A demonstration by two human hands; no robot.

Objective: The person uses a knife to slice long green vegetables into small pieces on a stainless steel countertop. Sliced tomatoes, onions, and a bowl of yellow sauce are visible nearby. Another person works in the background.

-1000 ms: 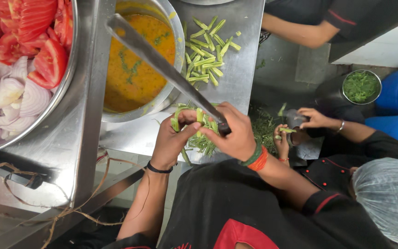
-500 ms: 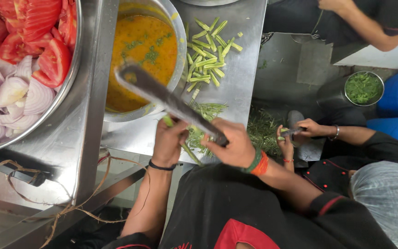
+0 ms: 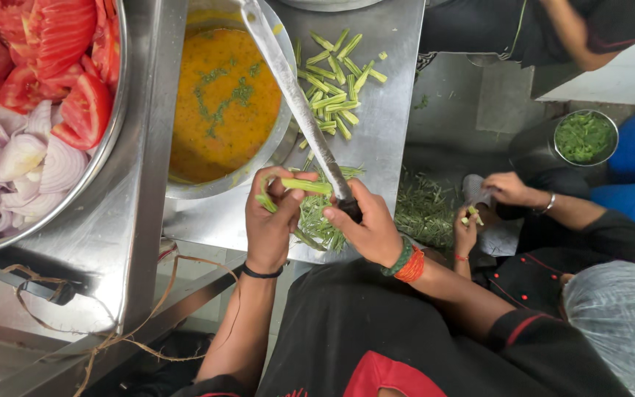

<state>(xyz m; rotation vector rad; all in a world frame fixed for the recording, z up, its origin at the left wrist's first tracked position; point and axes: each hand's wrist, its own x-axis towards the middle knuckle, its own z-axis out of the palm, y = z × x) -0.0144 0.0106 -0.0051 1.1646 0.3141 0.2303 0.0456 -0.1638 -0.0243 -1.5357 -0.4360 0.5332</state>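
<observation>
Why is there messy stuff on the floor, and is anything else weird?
Green trimmings lie scattered on the floor just past the steel table's edge, beside a second person's hands. Frayed brown twine dangles loose under the table. The long knife in the right hand lies across the rim of the bowl of orange curry.

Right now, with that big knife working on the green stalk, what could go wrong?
The knife blade crosses the green stalk pinched in the left hand, so a slip by the right hand could nick the fingers. The blade also reaches over the bowl of orange curry; it might knock the rim or flick peelings in.
</observation>
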